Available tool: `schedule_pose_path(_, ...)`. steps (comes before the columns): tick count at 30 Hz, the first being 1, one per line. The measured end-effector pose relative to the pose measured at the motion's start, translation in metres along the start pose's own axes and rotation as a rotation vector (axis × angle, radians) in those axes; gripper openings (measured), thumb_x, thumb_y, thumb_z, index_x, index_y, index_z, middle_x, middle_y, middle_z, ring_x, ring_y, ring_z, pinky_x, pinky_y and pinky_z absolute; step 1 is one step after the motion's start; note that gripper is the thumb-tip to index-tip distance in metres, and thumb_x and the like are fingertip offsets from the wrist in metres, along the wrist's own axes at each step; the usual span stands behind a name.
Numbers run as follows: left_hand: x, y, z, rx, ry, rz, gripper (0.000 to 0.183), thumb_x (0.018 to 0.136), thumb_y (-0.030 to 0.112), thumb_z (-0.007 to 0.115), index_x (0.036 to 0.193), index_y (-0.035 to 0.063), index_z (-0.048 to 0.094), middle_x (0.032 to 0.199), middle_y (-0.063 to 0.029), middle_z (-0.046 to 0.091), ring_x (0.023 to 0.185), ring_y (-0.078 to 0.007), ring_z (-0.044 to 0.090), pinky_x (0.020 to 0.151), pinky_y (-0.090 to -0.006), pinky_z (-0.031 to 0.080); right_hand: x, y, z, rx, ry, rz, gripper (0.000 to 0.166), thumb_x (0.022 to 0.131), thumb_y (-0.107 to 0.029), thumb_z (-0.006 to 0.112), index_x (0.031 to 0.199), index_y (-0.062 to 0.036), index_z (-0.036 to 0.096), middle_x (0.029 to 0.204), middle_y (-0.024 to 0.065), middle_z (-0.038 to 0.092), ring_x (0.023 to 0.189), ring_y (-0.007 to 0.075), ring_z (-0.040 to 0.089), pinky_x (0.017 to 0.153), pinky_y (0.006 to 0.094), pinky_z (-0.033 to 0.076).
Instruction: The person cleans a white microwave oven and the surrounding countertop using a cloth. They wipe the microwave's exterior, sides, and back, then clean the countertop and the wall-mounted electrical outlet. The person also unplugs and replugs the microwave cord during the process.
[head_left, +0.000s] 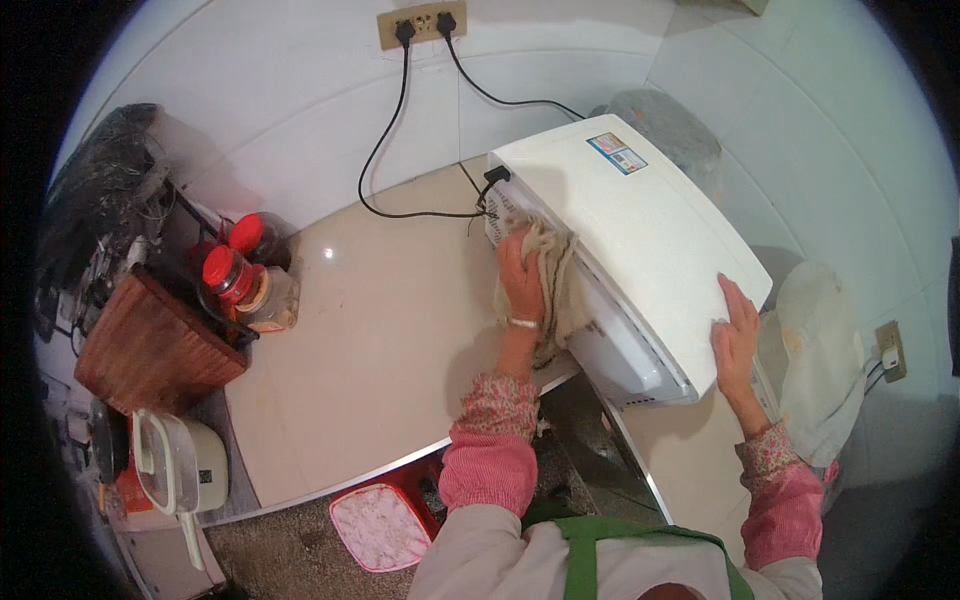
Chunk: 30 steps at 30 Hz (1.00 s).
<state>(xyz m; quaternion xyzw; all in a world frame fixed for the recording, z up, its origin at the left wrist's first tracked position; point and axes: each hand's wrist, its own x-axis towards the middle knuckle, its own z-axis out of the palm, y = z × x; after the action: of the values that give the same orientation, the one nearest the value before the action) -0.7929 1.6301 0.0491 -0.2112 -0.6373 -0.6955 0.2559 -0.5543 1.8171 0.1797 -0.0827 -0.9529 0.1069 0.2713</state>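
A large white electric appliance (637, 225) stands at an angle in the corner of the beige countertop (360, 322). A label with writing sits on its top. My left hand (521, 281) grips a beige cloth (553, 277) and presses it against the appliance's vented side; the cloth hides part of that side. Against the right edge of the appliance's top rests my right hand (736, 330), fingers spread, with nothing held in it. A black plug (496, 175) joins the vented side near the back.
Red-lidded jars (229, 274), a brown wooden block (161, 341) and a cream pot (184, 465) line the left. Cords hang from a wall socket (422, 25). A pink-topped stool (382, 525) stands below the counter edge. A pale covered object (817, 360) sits at right.
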Motion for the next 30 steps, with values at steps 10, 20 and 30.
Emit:
schedule_pose_path(10, -0.043, -0.049, -0.014, 0.049, 0.011, -0.298, 0.011, 0.085, 0.008, 0.048, 0.088, -0.0030, 0.048, 0.088, -0.0197, 0.048, 0.085, -0.0357, 0.046, 0.074, -0.0409, 0.038, 0.010, -0.022, -0.002, -0.029, -0.124, 0.086, 0.058, 0.090, -0.039, 0.028, 0.133, -0.0007, 0.035, 0.140, 0.0111, 0.035, 0.123, 0.0302, 0.030, 0.105, 0.0392, 0.017)
schedule_pose_path(20, 0.002, -0.023, -0.021, 0.105, -0.110, -0.326, 0.014, 0.084, 0.012, 0.053, 0.082, -0.0019, 0.051, 0.077, -0.0186, 0.053, 0.075, -0.0378, 0.051, 0.066, -0.0436, 0.040, 0.017, -0.025, -0.004, -0.036, -0.150, 0.105, 0.054, 0.085, -0.023, 0.032, 0.134, -0.0008, 0.035, 0.138, 0.0135, 0.036, 0.122, 0.0305, 0.033, 0.104, 0.0391, 0.019)
schedule_pose_path(30, 0.032, 0.045, -0.030, 0.138, -0.149, 0.058, 0.009, 0.077, 0.012, 0.055, 0.078, 0.0034, 0.051, 0.082, -0.0119, 0.051, 0.080, -0.0321, 0.049, 0.070, -0.0421, 0.039, 0.011, -0.028, 0.000, 0.003, -0.141, 0.096, 0.054, 0.090, -0.031, 0.030, 0.134, 0.0000, 0.034, 0.138, 0.0153, 0.035, 0.123, 0.0302, 0.032, 0.105, 0.0385, 0.019)
